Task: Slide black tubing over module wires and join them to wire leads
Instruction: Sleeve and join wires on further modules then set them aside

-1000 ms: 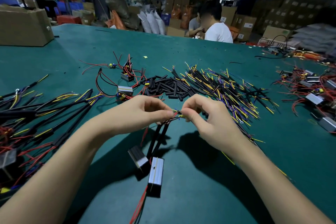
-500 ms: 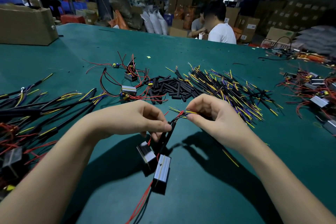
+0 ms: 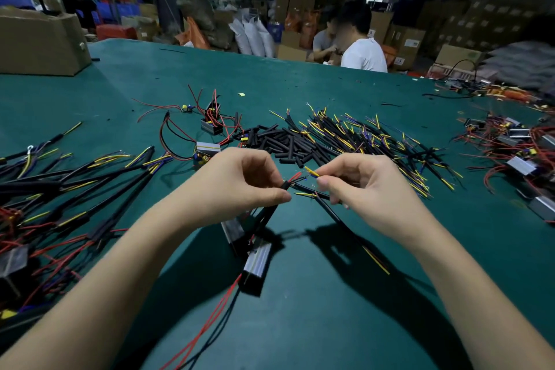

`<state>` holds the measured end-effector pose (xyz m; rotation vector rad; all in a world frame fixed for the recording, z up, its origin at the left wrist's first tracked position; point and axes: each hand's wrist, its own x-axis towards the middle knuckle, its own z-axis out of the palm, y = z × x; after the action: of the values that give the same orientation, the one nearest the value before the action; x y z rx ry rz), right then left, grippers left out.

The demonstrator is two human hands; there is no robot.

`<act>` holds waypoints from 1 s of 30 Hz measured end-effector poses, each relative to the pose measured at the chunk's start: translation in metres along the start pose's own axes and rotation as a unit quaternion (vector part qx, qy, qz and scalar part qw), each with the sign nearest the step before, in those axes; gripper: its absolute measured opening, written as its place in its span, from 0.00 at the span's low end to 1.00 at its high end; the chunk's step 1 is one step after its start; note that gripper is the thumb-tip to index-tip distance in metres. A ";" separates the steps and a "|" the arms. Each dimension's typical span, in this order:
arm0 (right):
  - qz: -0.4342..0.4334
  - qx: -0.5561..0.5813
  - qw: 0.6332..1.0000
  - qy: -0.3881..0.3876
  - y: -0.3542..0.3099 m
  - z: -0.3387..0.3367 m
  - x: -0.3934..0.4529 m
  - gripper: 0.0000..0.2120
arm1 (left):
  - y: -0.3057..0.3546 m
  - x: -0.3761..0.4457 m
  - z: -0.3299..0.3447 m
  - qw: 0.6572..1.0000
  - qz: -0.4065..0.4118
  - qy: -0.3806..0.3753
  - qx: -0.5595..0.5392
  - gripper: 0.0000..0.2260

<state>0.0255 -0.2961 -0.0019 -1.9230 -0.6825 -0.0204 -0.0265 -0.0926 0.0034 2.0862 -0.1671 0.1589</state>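
Mid-table, above green mat [image 3: 300,84]:
left hand [image 3: 240,180]: pinching tubing [image 3: 285,186], red wires poking out
right hand [image 3: 366,180]: pinching lead [image 3: 312,173]
modules [image 3: 255,261]: dangling at 6 o'clock
spare leads [image 3: 375,138]: 12 o'clock pile

- The table [image 3: 330,324] has a matt green cover, like cloth.
- The module [image 3: 257,263] has a shiny metal case.
- The black tubing pieces [image 3: 285,144] look like smooth matt plastic.
- The box [image 3: 39,42] is plain brown cardboard.
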 end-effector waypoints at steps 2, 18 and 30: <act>0.006 -0.013 1.000 0.002 0.000 0.000 0.000 0.03 | 0.002 0.001 0.007 0.998 0.027 0.049 0.037 0.07; -0.031 -0.058 0.998 0.010 0.002 -0.002 0.001 0.07 | 0.002 -0.006 0.047 0.956 0.139 0.213 0.147 0.01; -0.217 -0.258 0.941 0.036 0.004 -0.006 0.000 0.03 | -0.001 0.000 0.027 0.981 0.134 0.102 0.099 0.05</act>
<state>0.0294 -0.3023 -0.0025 -2.2058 -1.1233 -0.5958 -0.0251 -0.1158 -0.0109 2.2207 -0.3173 0.5702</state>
